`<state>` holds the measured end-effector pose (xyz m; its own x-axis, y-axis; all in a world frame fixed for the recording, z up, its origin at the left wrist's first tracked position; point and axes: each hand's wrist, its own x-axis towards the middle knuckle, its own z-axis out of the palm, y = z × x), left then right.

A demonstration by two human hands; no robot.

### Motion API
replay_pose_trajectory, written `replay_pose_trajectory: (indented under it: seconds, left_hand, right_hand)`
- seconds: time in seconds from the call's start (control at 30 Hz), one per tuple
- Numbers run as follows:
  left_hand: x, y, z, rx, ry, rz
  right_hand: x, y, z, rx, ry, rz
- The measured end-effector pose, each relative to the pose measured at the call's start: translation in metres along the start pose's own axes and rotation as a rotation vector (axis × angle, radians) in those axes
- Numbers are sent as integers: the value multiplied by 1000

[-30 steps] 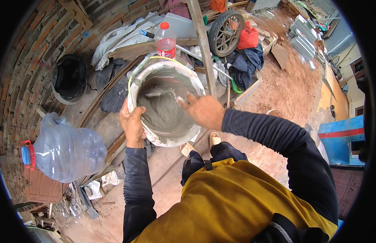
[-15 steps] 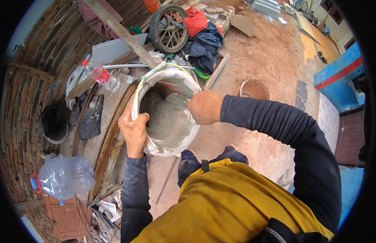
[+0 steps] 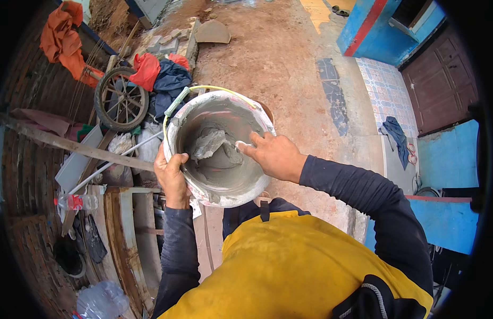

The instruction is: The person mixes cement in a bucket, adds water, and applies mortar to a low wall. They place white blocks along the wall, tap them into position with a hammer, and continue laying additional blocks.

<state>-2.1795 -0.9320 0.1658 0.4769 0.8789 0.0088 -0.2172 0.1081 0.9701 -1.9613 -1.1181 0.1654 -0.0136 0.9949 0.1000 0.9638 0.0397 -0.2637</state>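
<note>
Swung to the right since the earlier frame, my head view now puts the spoked wheel (image 3: 121, 99) and the plastic bottle (image 3: 76, 202) farther left and lower. Within the bucket (image 3: 233, 196), a pale crumpled piece (image 3: 208, 143) now stands out clearly.

Centre: the bucket, held in front of the yellow garment (image 3: 289, 260), its mouth turned up toward my camera. Grey paste (image 3: 217, 166) coats its inner wall and lies in the bottom, around the pale piece. A handle (image 3: 177, 101), pale green at its grip and joined to a yellow strand, arches along the far left rim.

Left hand (image 3: 172, 178): closed on the bucket's left edge, thumb over the rim; the other fingers are partly hidden against the outer wall. Right hand (image 3: 278, 157): over the right side of the mouth, fingers bent loosely inward, one smeared fingertip near the paste and the pale piece. I cannot tell whether it has hold of anything.

Surroundings: red cloth (image 3: 145, 72) and dark blue cloth (image 3: 171, 80) lie beside the wheel. At lower left I see wooden planks (image 3: 119, 239) and a large clear jug (image 3: 103, 300). Reddish ground (image 3: 278, 64) extends beyond the bucket toward a blue structure (image 3: 387, 34).
</note>
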Motion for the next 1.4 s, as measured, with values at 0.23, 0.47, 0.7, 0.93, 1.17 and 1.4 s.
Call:
replay_pose_trajectory:
  seconds: [0.23, 0.47, 0.7, 0.93, 1.17, 1.4]
  left_hand:
    - [97, -44, 130, -23, -109, 1]
    - [219, -95, 242, 102, -150, 119]
    - [323, -120, 343, 209, -221, 64]
    - [443, -133, 415, 264, -278, 155]
    - [598, -169, 506, 165, -9, 54]
    - [742, -170, 552, 23, 157, 104]
  right_hand:
    - [-33, 127, -74, -115, -239, 86]
    - [6, 250, -83, -5, -442, 264]
    - [111, 420, -139, -217, -156, 240]
    - [180, 578, -127, 159, -681, 355]
    - [256, 727, -118, 1480, -801, 746]
    - [415, 871, -194, 16, -59, -118]
